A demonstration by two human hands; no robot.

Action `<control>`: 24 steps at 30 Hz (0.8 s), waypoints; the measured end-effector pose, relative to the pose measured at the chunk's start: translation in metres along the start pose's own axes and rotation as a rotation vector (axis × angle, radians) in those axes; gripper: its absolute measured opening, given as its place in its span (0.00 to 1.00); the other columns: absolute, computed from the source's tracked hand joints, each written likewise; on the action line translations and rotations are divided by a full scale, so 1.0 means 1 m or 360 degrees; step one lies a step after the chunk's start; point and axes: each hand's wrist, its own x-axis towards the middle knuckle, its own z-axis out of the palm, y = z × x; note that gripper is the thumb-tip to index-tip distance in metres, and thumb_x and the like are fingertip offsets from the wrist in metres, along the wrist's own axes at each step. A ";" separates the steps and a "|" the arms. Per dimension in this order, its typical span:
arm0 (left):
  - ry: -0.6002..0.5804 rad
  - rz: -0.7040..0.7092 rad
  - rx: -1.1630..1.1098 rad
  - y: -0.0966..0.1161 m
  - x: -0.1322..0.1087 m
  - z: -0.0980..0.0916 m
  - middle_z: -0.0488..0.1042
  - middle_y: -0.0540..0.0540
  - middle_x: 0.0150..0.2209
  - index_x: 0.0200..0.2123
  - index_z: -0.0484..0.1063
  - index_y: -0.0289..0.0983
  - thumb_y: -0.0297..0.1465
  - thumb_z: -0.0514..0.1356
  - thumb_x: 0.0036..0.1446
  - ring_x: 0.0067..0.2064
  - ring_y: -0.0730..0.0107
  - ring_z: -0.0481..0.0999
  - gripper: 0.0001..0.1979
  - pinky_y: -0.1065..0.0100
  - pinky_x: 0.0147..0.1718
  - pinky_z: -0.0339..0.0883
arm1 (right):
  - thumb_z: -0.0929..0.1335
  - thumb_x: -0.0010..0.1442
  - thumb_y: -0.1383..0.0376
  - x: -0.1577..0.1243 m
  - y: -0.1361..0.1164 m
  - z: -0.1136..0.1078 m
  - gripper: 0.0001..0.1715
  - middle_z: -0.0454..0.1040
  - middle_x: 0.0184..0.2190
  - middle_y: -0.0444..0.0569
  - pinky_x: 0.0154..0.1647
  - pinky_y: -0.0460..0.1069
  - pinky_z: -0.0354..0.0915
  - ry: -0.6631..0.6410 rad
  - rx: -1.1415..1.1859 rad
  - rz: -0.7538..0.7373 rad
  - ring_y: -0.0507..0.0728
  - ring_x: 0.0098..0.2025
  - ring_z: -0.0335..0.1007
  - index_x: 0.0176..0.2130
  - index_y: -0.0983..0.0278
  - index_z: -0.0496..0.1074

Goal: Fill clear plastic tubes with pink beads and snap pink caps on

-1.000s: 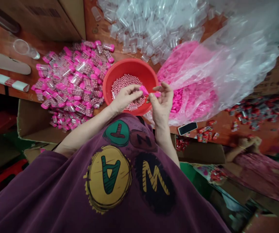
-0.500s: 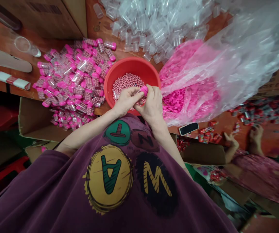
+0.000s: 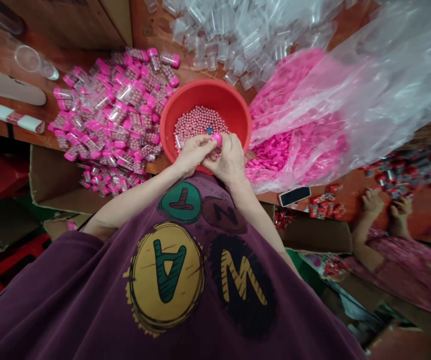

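If the closed fingers of my left hand (image 3: 193, 156) and right hand (image 3: 231, 160) slip, the pink-capped vial (image 3: 217, 140) could drop into the red bowl (image 3: 208, 90).

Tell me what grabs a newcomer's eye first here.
A red basin of pink beads sits centre, left hand and right hand meeting on a pink cap over it. Left of it lies a heap of filled, pink-capped tubes; above, empty clear tubes; right, pink caps under clear plastic.

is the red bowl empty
No, the red bowl holds a heap of small pink beads.
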 end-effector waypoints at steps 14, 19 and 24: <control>0.0183 -0.0226 0.0212 -0.034 0.041 -0.010 0.73 0.53 0.21 0.25 0.71 0.36 0.27 0.63 0.72 0.27 0.74 0.70 0.19 0.71 0.33 0.66 | 0.72 0.61 0.53 0.017 0.009 0.020 0.29 0.82 0.48 0.71 0.55 0.67 0.73 -0.0526 -0.0357 0.0097 0.77 0.54 0.79 0.53 0.73 0.78; 0.0380 0.0263 0.0601 -0.021 0.062 -0.042 0.78 0.51 0.31 0.35 0.77 0.37 0.27 0.66 0.68 0.34 0.70 0.74 0.06 0.69 0.40 0.69 | 0.72 0.66 0.53 0.024 0.012 0.037 0.48 0.75 0.67 0.75 0.60 0.71 0.74 -0.0432 -0.0106 0.0074 0.77 0.65 0.76 0.75 0.71 0.62; 0.0682 0.0882 0.0934 0.036 0.087 -0.107 0.83 0.41 0.51 0.49 0.77 0.42 0.38 0.64 0.71 0.61 0.54 0.76 0.08 0.55 0.65 0.68 | 0.68 0.70 0.55 0.009 0.042 0.052 0.35 0.81 0.60 0.72 0.64 0.70 0.75 -0.0412 0.0108 0.0224 0.73 0.61 0.79 0.68 0.72 0.73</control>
